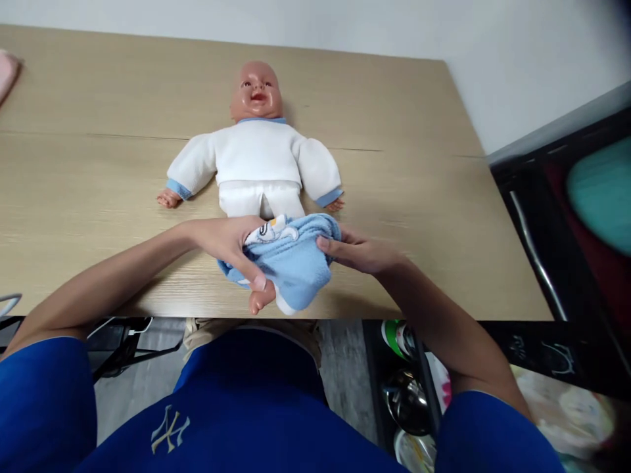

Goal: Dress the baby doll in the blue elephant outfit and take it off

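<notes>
A baby doll (256,154) in a white top with blue cuffs lies on its back on the wooden table (98,177), head away from me. Bunched light blue trousers (290,259) sit around its legs near the table's front edge; one bare foot (261,301) pokes out below. My left hand (229,243) grips the left side of the trousers, thumb pressed on the fabric. My right hand (357,253) holds their right side, fingers curled against the cloth.
A pink cloth (7,69) lies at the table's far left edge. To the right stands a dark cart (557,249) with a teal item (604,190). Bowls and containers (409,394) sit on the floor below the table's right end.
</notes>
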A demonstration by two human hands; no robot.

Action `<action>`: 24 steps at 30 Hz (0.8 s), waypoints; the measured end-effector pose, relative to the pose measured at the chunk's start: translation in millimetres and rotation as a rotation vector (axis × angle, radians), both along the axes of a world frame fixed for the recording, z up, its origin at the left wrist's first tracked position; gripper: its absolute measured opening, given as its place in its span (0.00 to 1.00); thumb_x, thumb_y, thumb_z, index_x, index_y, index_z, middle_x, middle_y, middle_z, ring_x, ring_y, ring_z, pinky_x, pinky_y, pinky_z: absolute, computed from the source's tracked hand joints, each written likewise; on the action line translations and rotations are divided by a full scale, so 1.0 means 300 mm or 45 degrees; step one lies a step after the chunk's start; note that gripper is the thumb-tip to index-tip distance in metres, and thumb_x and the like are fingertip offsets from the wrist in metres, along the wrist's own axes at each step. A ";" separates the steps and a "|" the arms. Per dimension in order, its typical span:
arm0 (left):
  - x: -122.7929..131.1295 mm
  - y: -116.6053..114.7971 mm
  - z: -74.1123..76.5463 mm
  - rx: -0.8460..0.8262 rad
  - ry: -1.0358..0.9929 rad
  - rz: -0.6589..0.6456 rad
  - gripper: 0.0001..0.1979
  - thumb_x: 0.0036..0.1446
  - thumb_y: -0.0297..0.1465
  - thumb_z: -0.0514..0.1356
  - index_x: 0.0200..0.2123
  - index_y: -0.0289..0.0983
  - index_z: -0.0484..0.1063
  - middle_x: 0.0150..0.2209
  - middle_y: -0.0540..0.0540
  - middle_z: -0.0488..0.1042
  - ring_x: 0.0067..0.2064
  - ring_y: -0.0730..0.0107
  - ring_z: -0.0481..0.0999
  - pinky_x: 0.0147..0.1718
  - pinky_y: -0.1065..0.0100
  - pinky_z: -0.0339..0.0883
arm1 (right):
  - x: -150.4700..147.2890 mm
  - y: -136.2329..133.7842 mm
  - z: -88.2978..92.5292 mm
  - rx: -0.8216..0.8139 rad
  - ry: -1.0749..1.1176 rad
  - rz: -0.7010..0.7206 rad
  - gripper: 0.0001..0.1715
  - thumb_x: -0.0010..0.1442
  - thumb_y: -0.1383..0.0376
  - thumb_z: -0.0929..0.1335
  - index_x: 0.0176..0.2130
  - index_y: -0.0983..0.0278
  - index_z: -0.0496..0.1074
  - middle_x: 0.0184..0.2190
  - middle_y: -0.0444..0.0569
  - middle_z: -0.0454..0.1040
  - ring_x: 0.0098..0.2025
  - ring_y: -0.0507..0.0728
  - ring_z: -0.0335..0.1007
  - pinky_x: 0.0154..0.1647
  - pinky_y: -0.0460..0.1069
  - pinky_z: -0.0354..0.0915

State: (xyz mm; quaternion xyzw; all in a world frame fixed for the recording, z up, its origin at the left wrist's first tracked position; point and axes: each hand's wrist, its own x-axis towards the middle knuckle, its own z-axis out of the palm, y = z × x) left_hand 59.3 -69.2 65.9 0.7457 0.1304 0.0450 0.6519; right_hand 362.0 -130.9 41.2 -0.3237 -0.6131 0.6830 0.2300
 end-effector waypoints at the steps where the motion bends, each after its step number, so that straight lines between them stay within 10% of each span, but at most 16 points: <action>1: -0.003 0.001 -0.006 -0.023 -0.001 -0.007 0.24 0.55 0.53 0.84 0.39 0.40 0.87 0.31 0.44 0.84 0.32 0.55 0.85 0.31 0.61 0.82 | -0.004 0.004 -0.012 -0.019 -0.018 -0.029 0.32 0.74 0.34 0.74 0.46 0.59 0.79 0.39 0.46 0.79 0.43 0.59 0.76 0.48 0.53 0.77; 12: 0.031 0.007 -0.001 -0.234 -0.041 0.099 0.16 0.59 0.42 0.83 0.44 0.41 0.89 0.39 0.42 0.89 0.46 0.45 0.90 0.53 0.52 0.89 | -0.013 0.080 0.103 0.020 -0.148 0.600 0.24 0.66 0.47 0.84 0.34 0.61 0.81 0.28 0.41 0.78 0.30 0.52 0.72 0.33 0.47 0.72; 16: 0.033 0.008 -0.013 -0.193 -0.062 0.074 0.11 0.69 0.42 0.76 0.40 0.41 0.88 0.41 0.42 0.89 0.50 0.46 0.90 0.59 0.53 0.87 | -0.016 0.087 0.060 -0.145 -0.014 0.579 0.21 0.70 0.47 0.82 0.41 0.61 0.83 0.32 0.43 0.82 0.33 0.54 0.75 0.38 0.48 0.76; 21: 0.016 0.014 -0.026 -0.328 -0.093 0.078 0.17 0.63 0.45 0.81 0.36 0.38 0.87 0.33 0.43 0.87 0.33 0.55 0.87 0.35 0.61 0.87 | -0.010 0.078 -0.052 -0.352 0.115 0.321 0.36 0.69 0.34 0.79 0.53 0.60 0.82 0.44 0.48 0.85 0.48 0.59 0.81 0.55 0.54 0.80; 24: 0.007 0.011 -0.034 -0.574 -0.083 -0.091 0.17 0.63 0.45 0.81 0.43 0.38 0.91 0.36 0.40 0.90 0.34 0.51 0.91 0.38 0.60 0.88 | -0.008 0.067 -0.095 -0.466 0.079 0.252 0.36 0.70 0.33 0.78 0.54 0.60 0.81 0.45 0.49 0.85 0.48 0.59 0.80 0.56 0.54 0.80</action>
